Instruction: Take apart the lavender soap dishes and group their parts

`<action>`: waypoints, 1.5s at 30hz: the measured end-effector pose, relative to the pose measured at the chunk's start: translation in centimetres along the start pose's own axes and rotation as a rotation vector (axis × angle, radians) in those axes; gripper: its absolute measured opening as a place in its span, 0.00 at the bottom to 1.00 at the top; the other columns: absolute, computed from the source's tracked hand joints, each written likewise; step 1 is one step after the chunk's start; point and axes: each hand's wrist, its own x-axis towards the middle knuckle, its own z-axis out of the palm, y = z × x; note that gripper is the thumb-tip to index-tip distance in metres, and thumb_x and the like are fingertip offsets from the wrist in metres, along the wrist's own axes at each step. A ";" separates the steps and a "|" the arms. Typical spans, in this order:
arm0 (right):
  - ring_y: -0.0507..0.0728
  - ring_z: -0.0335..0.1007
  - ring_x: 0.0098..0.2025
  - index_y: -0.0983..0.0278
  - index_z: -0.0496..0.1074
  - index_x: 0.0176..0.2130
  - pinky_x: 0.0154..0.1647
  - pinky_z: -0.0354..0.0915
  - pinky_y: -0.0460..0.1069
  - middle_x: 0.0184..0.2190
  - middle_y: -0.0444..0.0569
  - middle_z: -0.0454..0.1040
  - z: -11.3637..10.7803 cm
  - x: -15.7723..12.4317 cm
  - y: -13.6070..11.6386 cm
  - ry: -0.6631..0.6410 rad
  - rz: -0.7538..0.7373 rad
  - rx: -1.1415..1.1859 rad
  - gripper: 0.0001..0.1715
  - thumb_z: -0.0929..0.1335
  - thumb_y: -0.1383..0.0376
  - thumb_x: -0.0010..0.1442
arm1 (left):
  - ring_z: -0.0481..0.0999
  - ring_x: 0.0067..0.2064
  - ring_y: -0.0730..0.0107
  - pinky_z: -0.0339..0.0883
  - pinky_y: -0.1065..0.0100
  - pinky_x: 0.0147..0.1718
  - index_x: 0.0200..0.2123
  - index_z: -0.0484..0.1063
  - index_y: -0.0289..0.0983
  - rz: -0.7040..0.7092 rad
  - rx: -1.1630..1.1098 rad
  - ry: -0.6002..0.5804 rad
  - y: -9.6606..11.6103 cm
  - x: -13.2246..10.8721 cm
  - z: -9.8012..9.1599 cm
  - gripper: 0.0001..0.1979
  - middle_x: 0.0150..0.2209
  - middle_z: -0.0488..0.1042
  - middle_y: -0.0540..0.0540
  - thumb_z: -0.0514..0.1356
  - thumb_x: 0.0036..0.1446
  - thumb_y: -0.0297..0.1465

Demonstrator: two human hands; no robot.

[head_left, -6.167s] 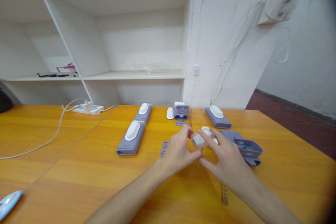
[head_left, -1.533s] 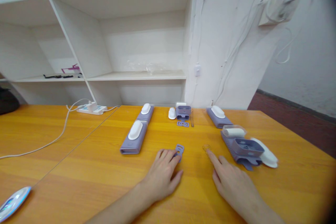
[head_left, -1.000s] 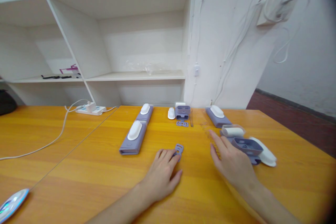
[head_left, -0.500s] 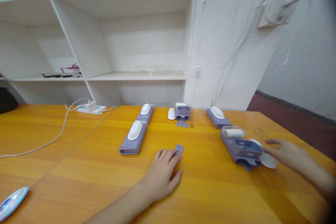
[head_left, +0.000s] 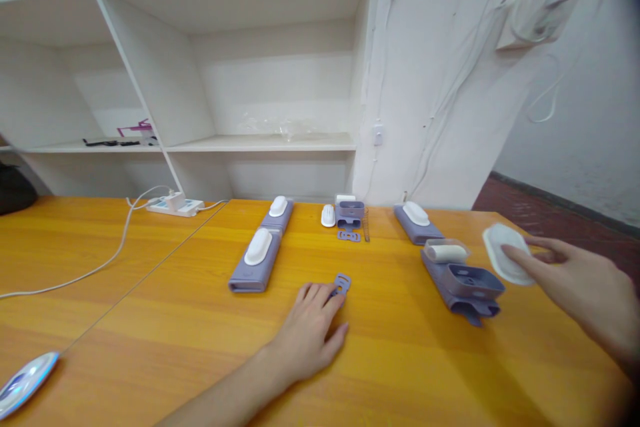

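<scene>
White oval cap (head_left: 501, 253) is off the counter (head_left: 150, 320), pinched at its rim between the thumb and the extended fingers of the right hand (head_left: 585, 287), with its broad face turned toward the camera. It hangs at about 2 o'clock from the open purple housing (head_left: 470, 283), near it but not touching. A clear tray with a white roller (head_left: 445, 252) sits against the housing at its 11 o'clock.

The left hand (head_left: 310, 327) lies palm down on the counter with its fingers loosely together. Its fingertips touch a small purple slotted plate (head_left: 343, 282) at its 1 o'clock, and it grips nothing.

The cap looks smooth and shallow, so a two-point pinch may let it swivel. A third finger under the rim would likely steady it. Holding it by the edge keeps the underside free, and it should pass above the housing's raised lip and clear of the tray. The housing lies loose, so any contact should be gentle and straight down.

Finished purple units (head_left: 253, 259) lie at 11 o'clock from the left hand.
</scene>
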 end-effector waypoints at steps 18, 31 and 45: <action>0.64 0.75 0.34 0.66 0.72 0.37 0.29 0.63 0.50 0.31 0.57 0.75 6.5 -9.4 -13.1 -0.463 -0.293 -0.262 0.16 0.60 0.60 0.63 | 0.62 0.53 0.59 0.56 0.55 0.55 0.53 0.62 0.42 0.001 -0.004 0.011 0.1 -0.1 -0.1 0.18 0.55 0.63 0.45 0.53 0.59 0.34; 0.59 0.73 0.24 0.64 0.67 0.50 0.19 0.60 0.47 0.37 0.56 0.69 5.4 -11.3 -14.2 -0.141 -0.485 -0.384 0.20 0.58 0.57 0.65 | 0.63 0.52 0.58 0.56 0.54 0.54 0.53 0.62 0.42 0.003 -0.014 0.019 0.3 0.0 -0.2 0.17 0.55 0.64 0.44 0.53 0.59 0.33; 0.68 0.72 0.30 0.73 0.73 0.47 0.24 0.56 0.54 0.34 0.70 0.74 3.1 0.2 0.7 -0.180 -0.049 -0.249 0.29 0.56 0.56 0.61 | 0.62 0.52 0.58 0.56 0.54 0.54 0.52 0.62 0.42 0.003 -0.013 0.022 0.4 0.0 -0.1 0.17 0.55 0.63 0.44 0.54 0.59 0.33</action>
